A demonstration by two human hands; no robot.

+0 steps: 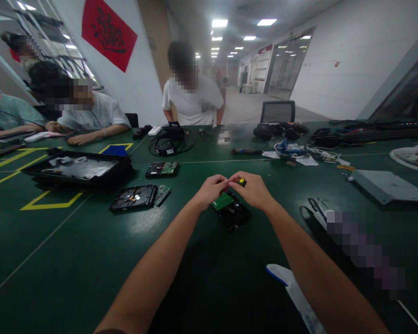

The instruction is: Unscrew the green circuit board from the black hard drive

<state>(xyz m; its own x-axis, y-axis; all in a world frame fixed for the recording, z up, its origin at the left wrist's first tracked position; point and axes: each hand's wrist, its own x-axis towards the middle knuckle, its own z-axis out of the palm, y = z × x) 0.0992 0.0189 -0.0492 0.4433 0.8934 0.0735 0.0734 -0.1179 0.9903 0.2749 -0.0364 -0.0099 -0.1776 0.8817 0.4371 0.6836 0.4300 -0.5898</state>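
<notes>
A hard drive (231, 213) with a green circuit board lies on the table in front of me, beneath both hands. My left hand (213, 191) is closed in a pinch at the drive's far edge; what its fingertips hold is too small to make out. Its fingertips meet those of my right hand (252, 189), which is closed around a screwdriver (242, 182). Only the screwdriver's yellow, round handle end shows; the rest is hidden by the fingers.
Left of my hands lie another hard drive (134, 198), a loose circuit board (163, 195) and a third drive (162, 169). Farther left stands a black tray (80, 167). A grey metal plate (390, 185) lies right. Several people sit or stand across the table.
</notes>
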